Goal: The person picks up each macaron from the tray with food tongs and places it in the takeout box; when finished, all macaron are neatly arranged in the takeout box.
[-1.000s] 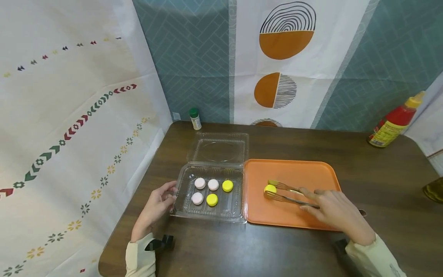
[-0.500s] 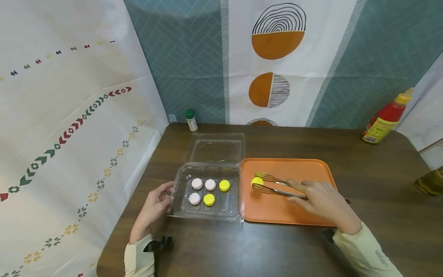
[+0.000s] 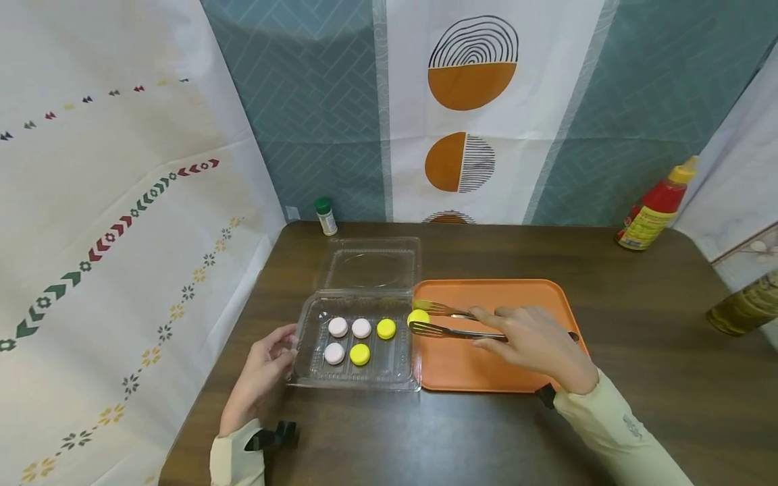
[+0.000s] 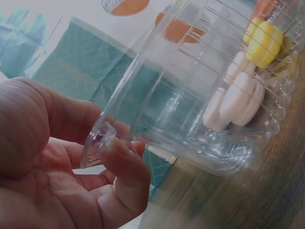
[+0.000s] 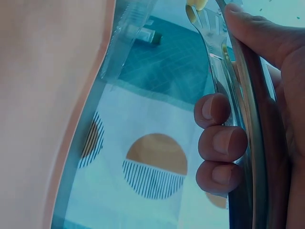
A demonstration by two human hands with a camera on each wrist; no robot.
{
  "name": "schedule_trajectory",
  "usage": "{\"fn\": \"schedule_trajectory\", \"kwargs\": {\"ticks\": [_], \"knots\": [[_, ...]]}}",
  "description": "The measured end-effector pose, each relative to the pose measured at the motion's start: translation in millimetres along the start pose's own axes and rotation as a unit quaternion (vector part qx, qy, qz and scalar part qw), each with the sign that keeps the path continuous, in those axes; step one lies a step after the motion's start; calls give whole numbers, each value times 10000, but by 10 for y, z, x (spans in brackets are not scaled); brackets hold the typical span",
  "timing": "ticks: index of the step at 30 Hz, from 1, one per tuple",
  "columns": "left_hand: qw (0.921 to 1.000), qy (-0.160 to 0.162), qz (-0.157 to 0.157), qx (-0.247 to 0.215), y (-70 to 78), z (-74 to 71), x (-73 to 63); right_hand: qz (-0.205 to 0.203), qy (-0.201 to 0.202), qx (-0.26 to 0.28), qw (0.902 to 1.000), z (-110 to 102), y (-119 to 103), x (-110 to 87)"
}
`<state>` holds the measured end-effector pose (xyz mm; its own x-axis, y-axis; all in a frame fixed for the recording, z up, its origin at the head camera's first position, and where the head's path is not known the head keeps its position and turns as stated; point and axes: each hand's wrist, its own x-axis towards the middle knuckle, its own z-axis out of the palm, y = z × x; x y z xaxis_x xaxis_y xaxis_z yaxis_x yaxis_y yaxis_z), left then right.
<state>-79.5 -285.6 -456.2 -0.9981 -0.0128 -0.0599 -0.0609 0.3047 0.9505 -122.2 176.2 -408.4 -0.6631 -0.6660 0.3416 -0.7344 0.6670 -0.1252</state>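
Currently our right hand (image 3: 535,344) grips the tongs (image 3: 452,322), which pinch a yellow macaron (image 3: 418,316) at the clear container's (image 3: 355,374) right rim; left hand (image 3: 261,368) pinches its left rim.

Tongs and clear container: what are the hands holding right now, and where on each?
The right hand grips the tongs mid-handle, a yellow macaron between their tips. The left hand pinches the clear container by its left rim corner.

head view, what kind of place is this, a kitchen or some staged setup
Probably a staged tabletop setup, not a real kitchen: patterned cloth backdrops hang behind a dark wooden table, which holds only a few props, a red squeeze bottle with a yellow cap and a small green-capped shaker.
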Motion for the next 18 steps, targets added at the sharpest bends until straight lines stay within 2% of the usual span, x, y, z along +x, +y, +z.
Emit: {"fn": "schedule_trajectory", "kwargs": {"ticks": [8,14,18], "knots": [[9999,-7,-47,159,0,-12,-23,-251,-35,-89,9996,17,-100,155],[10000,-51,21,71,-7,-12,-11,-563,-28,-71,9984,33,-177,272],[10000,-15,43,26,-10,-5,-6,-679,-189,-76,9975,38,-228,359]]}}
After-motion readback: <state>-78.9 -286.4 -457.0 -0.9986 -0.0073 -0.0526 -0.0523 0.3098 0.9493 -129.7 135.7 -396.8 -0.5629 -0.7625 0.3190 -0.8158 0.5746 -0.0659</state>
